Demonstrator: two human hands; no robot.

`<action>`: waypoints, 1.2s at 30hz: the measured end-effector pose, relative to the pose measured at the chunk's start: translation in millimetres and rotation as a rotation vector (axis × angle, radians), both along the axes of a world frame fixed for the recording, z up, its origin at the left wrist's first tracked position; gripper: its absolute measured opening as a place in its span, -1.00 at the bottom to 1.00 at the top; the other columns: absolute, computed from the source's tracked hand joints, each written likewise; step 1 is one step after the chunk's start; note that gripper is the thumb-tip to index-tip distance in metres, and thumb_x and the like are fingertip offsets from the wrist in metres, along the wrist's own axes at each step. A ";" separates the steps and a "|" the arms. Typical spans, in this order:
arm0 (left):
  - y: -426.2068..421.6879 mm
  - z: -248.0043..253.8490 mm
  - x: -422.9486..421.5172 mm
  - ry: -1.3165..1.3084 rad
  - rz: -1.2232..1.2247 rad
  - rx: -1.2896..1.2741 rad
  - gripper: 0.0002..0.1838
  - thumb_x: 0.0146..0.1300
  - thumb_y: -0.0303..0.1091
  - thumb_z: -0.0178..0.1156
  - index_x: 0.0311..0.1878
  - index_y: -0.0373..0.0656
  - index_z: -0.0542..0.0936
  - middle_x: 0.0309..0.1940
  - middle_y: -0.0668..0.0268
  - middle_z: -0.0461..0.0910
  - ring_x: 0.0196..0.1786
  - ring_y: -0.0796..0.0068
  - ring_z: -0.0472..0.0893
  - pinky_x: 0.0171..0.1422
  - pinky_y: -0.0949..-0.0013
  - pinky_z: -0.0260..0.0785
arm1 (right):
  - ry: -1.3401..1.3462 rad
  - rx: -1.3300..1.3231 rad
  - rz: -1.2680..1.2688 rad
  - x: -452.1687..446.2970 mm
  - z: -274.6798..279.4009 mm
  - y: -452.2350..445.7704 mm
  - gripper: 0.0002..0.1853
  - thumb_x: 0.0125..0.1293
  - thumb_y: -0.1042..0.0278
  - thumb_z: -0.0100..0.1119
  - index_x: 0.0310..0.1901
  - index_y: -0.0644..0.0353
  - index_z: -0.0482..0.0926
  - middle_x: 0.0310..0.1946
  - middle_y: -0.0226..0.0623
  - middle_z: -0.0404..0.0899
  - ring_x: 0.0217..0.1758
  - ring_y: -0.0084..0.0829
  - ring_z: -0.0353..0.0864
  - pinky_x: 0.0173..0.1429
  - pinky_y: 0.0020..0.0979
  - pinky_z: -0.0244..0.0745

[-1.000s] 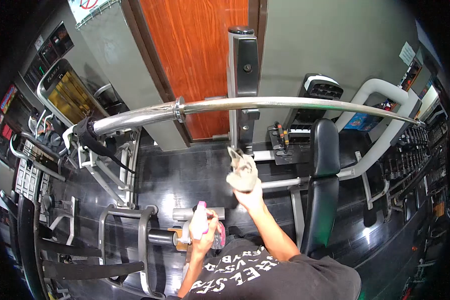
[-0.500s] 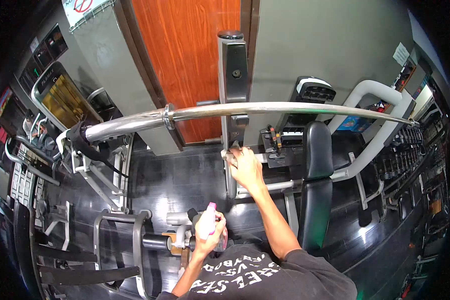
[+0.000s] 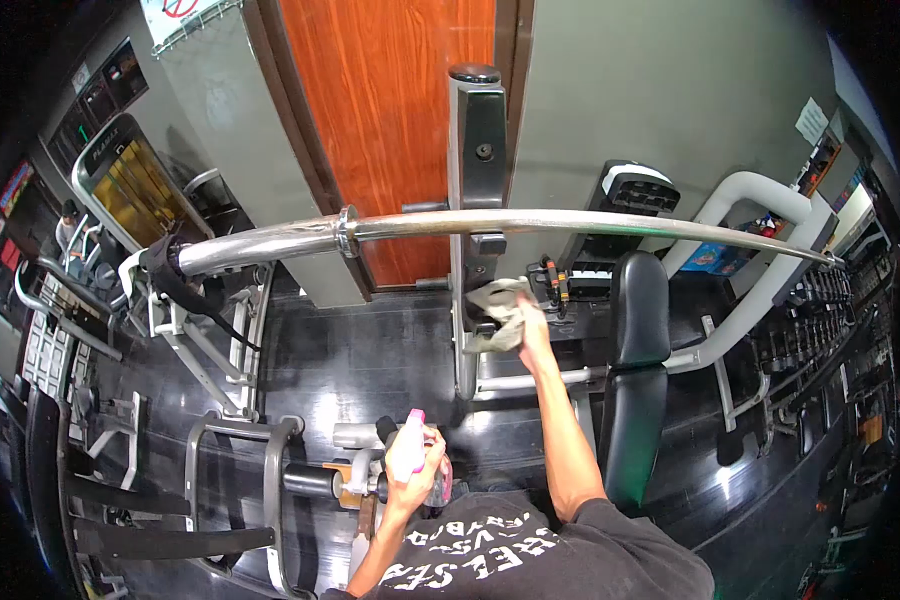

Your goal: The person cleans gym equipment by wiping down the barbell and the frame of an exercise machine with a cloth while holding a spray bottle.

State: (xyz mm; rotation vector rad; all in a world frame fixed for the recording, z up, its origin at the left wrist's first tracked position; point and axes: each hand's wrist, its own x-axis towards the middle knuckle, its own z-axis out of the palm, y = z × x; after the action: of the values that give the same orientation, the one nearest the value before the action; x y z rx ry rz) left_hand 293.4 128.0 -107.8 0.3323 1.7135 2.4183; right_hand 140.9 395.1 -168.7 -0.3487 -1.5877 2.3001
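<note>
My right hand (image 3: 536, 340) grips a greyish-beige cloth (image 3: 496, 304), which hangs loose and spread out beside the black-and-grey rack upright (image 3: 482, 150). Whether the cloth touches the upright I cannot tell. Low in front of my chest, my left hand (image 3: 422, 478) is closed around a spray bottle (image 3: 408, 446) with a white and pink head; part of its pinkish body shows behind the fingers. Across the view, above both hands, runs a shiny steel barbell (image 3: 550, 221).
A black padded bench (image 3: 638, 400) stands right of my right arm. Grey metal frames (image 3: 240, 425) and a weight machine (image 3: 120, 190) are on the left. Dumbbell racks (image 3: 800, 330) line the far right. Behind the upright is a reddish wooden door (image 3: 390, 110). Another person (image 3: 68, 228) is at far left.
My right hand has pulled back to the right from the upright, and the cloth, bunched under the fingers before, now hangs open. My left hand keeps the spray bottle in nearly the same place.
</note>
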 end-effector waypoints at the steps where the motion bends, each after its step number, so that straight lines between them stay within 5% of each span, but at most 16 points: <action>1: -1.7 -1.6 0.2 0.011 0.013 -0.015 -0.82 0.29 -0.60 0.12 -0.09 -0.31 0.37 -0.39 0.24 0.49 -0.52 0.54 0.57 -0.42 0.47 0.48 | -0.023 -0.187 -0.030 0.4 -6.2 4.9 -0.48 0.34 0.03 0.12 0.08 0.36 0.50 -0.14 -0.35 0.61 -0.08 -0.52 0.53 0.05 -0.50 0.39; 2: -3.7 -2.7 0.8 0.013 0.018 -0.015 -0.82 0.29 -0.60 0.12 -0.09 -0.31 0.37 -0.39 0.24 0.49 -0.52 0.54 0.57 -0.42 0.47 0.48 | -0.004 0.088 -0.085 9.7 0.5 7.5 -0.52 0.34 0.09 0.12 0.11 0.33 0.48 -0.11 -0.34 0.60 -0.08 -0.54 0.53 0.03 -0.51 0.41; 6: -4.0 -4.6 0.8 -0.001 0.022 -0.031 -0.83 0.29 -0.60 0.12 -0.10 -0.31 0.37 -0.39 0.24 0.49 -0.53 0.56 0.55 -0.42 0.47 0.48 | 0.129 0.212 -0.336 25.6 38.5 -13.9 -0.71 0.40 0.28 0.04 0.05 0.26 0.50 -0.14 -0.35 0.58 -0.16 -0.59 0.55 0.01 -0.52 0.45; 9: -0.7 -4.9 -0.4 -0.011 -0.016 -0.048 -0.84 0.30 -0.60 0.09 -0.09 -0.33 0.36 -0.34 0.21 0.48 -0.51 0.52 0.55 -0.41 0.46 0.47 | 0.307 0.984 -0.151 17.7 55.7 -28.1 -0.69 0.26 0.29 0.16 0.00 0.20 0.47 -0.10 -0.19 0.58 -0.05 -0.21 0.58 0.08 -0.29 0.48; 11: 3.9 -1.3 -2.2 -0.006 -0.053 -0.066 -0.84 0.31 -0.62 0.05 -0.08 -0.34 0.35 -0.28 0.17 0.48 -0.49 0.48 0.56 -0.40 0.45 0.46 | 0.158 1.306 -0.144 18.6 62.9 -44.2 -0.67 0.18 0.26 0.20 -0.02 0.13 0.50 -0.14 -0.11 0.56 -0.03 -0.04 0.55 0.09 -0.14 0.47; 16: 18.9 12.1 -3.7 -0.001 -0.063 -0.045 -0.85 0.29 -0.58 0.13 -0.14 -0.30 0.38 -0.44 0.30 0.48 -0.54 0.61 0.54 -0.44 0.51 0.46 | -0.052 1.291 0.038 27.6 91.3 -35.3 -0.67 0.22 0.03 0.16 -0.09 0.03 0.55 -0.22 -0.16 0.62 -0.07 -0.06 0.58 -0.03 -0.09 0.49; 20: 19.0 13.4 -2.0 0.027 -0.087 -0.064 -0.85 0.29 -0.58 0.14 -0.14 -0.30 0.39 -0.45 0.31 0.48 -0.54 0.63 0.54 -0.45 0.52 0.46 | 0.039 1.238 0.125 18.3 99.7 -24.2 -0.69 0.22 0.01 0.15 -0.13 0.01 0.59 -0.26 -0.15 0.64 -0.11 -0.05 0.59 -0.05 -0.09 0.49; 23: 14.6 13.2 1.7 0.009 -0.076 -0.060 -0.85 0.29 -0.58 0.14 -0.14 -0.29 0.39 -0.48 0.33 0.48 -0.55 0.64 0.54 -0.45 0.53 0.46 | -0.180 1.266 0.239 22.9 143.1 -28.4 -0.68 0.23 0.02 0.15 -0.13 0.05 0.60 -0.27 -0.17 0.65 -0.14 -0.08 0.62 -0.06 -0.12 0.51; 29: 6.9 -0.2 4.7 0.000 -0.043 -0.078 -0.83 0.29 -0.57 0.14 -0.12 -0.30 0.37 -0.41 0.29 0.48 -0.51 0.60 0.55 -0.41 0.50 0.47 | 0.242 1.608 0.027 15.1 91.3 -58.3 -0.82 0.18 0.23 0.22 -0.21 0.06 0.62 -0.36 -0.17 0.59 -0.22 -0.12 0.63 -0.08 -0.17 0.57; 32: 6.0 5.8 6.0 -0.026 -0.062 -0.028 -0.82 0.29 -0.57 0.14 -0.11 -0.29 0.36 -0.39 0.27 0.48 -0.50 0.59 0.55 -0.40 0.48 0.48 | 0.139 1.594 0.045 17.1 96.6 -61.9 -0.81 0.19 0.26 0.19 -0.20 0.12 0.61 -0.36 -0.13 0.62 -0.23 -0.09 0.64 -0.10 -0.17 0.55; 34: 5.8 10.6 5.6 -0.010 -0.060 -0.019 -0.81 0.29 -0.57 0.14 -0.11 -0.28 0.35 -0.39 0.26 0.48 -0.51 0.59 0.55 -0.40 0.48 0.48 | -0.137 1.155 0.158 15.1 110.3 -56.1 -0.78 0.22 0.28 0.17 -0.16 0.19 0.58 -0.34 -0.07 0.64 -0.20 -0.08 0.66 -0.11 -0.21 0.53; 36: 2.5 8.2 5.3 -0.019 -0.059 -0.020 -0.81 0.29 -0.56 0.14 -0.11 -0.29 0.35 -0.38 0.26 0.48 -0.51 0.59 0.55 -0.40 0.49 0.47 | -0.043 0.772 0.088 11.7 108.6 -44.2 -0.66 0.22 0.16 0.19 -0.07 0.22 0.54 -0.35 -0.02 0.64 -0.18 -0.08 0.66 -0.12 -0.27 0.51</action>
State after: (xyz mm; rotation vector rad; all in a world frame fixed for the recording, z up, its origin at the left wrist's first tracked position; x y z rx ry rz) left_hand 298.8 130.5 -99.6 0.3516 1.6945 2.3533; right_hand 152.6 350.9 -60.1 -0.1298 -2.3751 1.5543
